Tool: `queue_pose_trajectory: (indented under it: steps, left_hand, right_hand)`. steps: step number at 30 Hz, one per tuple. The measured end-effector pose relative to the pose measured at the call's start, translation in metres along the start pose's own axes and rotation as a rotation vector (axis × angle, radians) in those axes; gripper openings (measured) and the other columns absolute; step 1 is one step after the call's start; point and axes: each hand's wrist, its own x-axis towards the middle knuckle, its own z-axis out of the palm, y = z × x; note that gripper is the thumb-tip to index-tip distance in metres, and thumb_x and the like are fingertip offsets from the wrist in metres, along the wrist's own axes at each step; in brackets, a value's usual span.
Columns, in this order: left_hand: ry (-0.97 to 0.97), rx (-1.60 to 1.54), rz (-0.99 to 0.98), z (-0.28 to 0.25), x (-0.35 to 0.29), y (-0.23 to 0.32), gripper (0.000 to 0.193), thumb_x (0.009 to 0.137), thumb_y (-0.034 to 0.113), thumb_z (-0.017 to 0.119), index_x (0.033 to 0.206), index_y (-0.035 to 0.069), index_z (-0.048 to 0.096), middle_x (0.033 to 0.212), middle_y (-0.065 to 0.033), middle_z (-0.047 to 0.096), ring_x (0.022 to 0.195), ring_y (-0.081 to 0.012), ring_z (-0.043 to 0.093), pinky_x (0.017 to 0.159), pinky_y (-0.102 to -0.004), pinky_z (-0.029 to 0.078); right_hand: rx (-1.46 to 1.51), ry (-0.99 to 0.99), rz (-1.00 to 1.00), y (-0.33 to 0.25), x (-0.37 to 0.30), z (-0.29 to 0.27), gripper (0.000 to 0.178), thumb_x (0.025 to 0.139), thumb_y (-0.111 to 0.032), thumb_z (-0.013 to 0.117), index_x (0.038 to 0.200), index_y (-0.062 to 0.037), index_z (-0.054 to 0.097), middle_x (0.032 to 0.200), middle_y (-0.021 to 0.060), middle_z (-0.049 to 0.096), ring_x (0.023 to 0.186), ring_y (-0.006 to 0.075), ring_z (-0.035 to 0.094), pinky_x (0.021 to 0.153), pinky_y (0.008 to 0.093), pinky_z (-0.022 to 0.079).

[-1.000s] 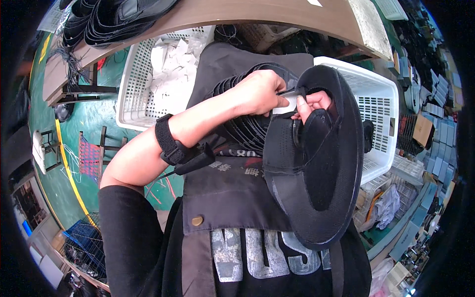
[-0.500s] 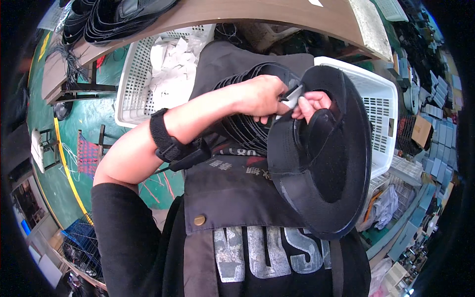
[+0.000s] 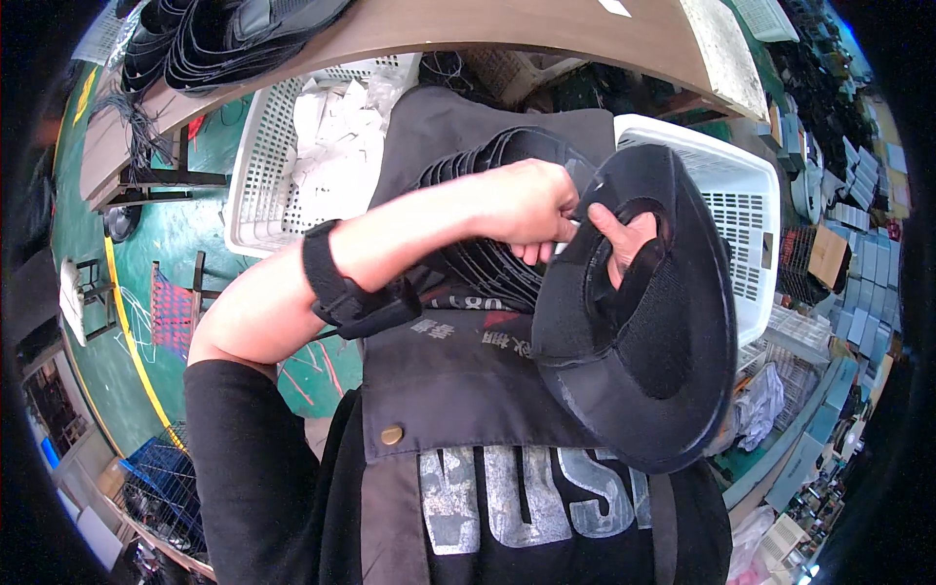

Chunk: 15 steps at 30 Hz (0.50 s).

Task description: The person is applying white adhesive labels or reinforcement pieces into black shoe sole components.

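A black shoe upper (image 3: 673, 331) hangs tilted in front of my apron. My right hand (image 3: 629, 239) grips it, with thumb and part of the palm showing through its opening and the other fingers hidden. Against the upper's left edge, my left hand (image 3: 536, 205) is closed, knuckles up. A sliver of something pale shows by its fingertips, too hidden to name. Below that hand and forearm, a stack of black shoe uppers (image 3: 487, 263) lies nested across my lap on the dark apron (image 3: 448, 380).
White perforated baskets stand on both sides: the left basket (image 3: 255, 166) holds white paper pieces, the right basket (image 3: 756, 234) is partly behind the upper. A brown table (image 3: 546, 24) crosses ahead, with more black uppers (image 3: 234, 44) at its left end.
The held upper has turned, showing more of its inside, and its top edge has moved left. The pale and black thing between my hands is now mostly hidden.
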Motion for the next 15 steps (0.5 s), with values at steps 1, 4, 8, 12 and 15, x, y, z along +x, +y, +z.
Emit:
queue_pose_trajectory:
  steps: [1, 4, 8, 12, 15]
  left_hand:
    - [0.000, -0.039, 0.063, -0.009, -0.004, 0.004, 0.017, 0.087, 0.010, 0.058, 0.092, -0.006, 0.063, 0.074, -0.0109, 0.067, 0.062, -0.0141, 0.067, 0.056, -0.0278, 0.054]
    - [0.457, 0.438, 0.469, -0.026, -0.013, -0.002, 0.028, 0.082, 0.009, 0.062, 0.110, 0.005, 0.064, 0.091, -0.0123, 0.066, 0.080, -0.0255, 0.065, 0.073, -0.0349, 0.053]
    - [0.523, 0.915, 0.938, -0.016, -0.010, 0.007, 0.036, 0.073, 0.014, 0.058, 0.108, 0.006, 0.062, 0.117, -0.0100, 0.058, 0.116, -0.0296, 0.051, 0.092, -0.0389, 0.045]
    - [0.410, 1.142, 1.071, -0.017, -0.007, -0.004, 0.033, 0.077, 0.021, 0.053, 0.104, 0.004, 0.063, 0.116, -0.0082, 0.059, 0.119, -0.0242, 0.050, 0.089, -0.0335, 0.047]
    - [0.521, 1.237, 0.888, -0.058, -0.028, 0.007, 0.027, 0.076, 0.019, 0.054, 0.097, 0.004, 0.063, 0.109, -0.0064, 0.062, 0.113, -0.0249, 0.055, 0.086, -0.0331, 0.050]
  right_hand:
    - [0.007, 0.028, -0.005, -0.001, -0.002, 0.000, 0.030, 0.095, -0.018, 0.056, 0.118, -0.0004, 0.052, 0.097, 0.0105, 0.063, 0.084, 0.0152, 0.061, 0.072, 0.0272, 0.050]
    - [0.038, 0.061, -0.021, 0.000, 0.000, -0.001, 0.030, 0.094, -0.018, 0.056, 0.119, -0.0006, 0.052, 0.099, 0.0109, 0.063, 0.086, 0.0153, 0.061, 0.073, 0.0270, 0.050]
    - [0.044, 0.063, -0.051, 0.007, 0.011, 0.001, 0.030, 0.094, -0.017, 0.056, 0.119, -0.0009, 0.052, 0.101, 0.0115, 0.063, 0.089, 0.0154, 0.061, 0.073, 0.0267, 0.050]
    - [-0.113, 0.058, -0.215, 0.024, 0.031, -0.016, 0.030, 0.094, -0.016, 0.057, 0.120, -0.0011, 0.052, 0.104, 0.0120, 0.063, 0.092, 0.0156, 0.062, 0.073, 0.0264, 0.050]
    - [-0.353, 0.102, -0.404, 0.040, 0.035, -0.040, 0.031, 0.094, -0.015, 0.057, 0.120, -0.0013, 0.052, 0.106, 0.0124, 0.063, 0.094, 0.0157, 0.062, 0.074, 0.0262, 0.050]
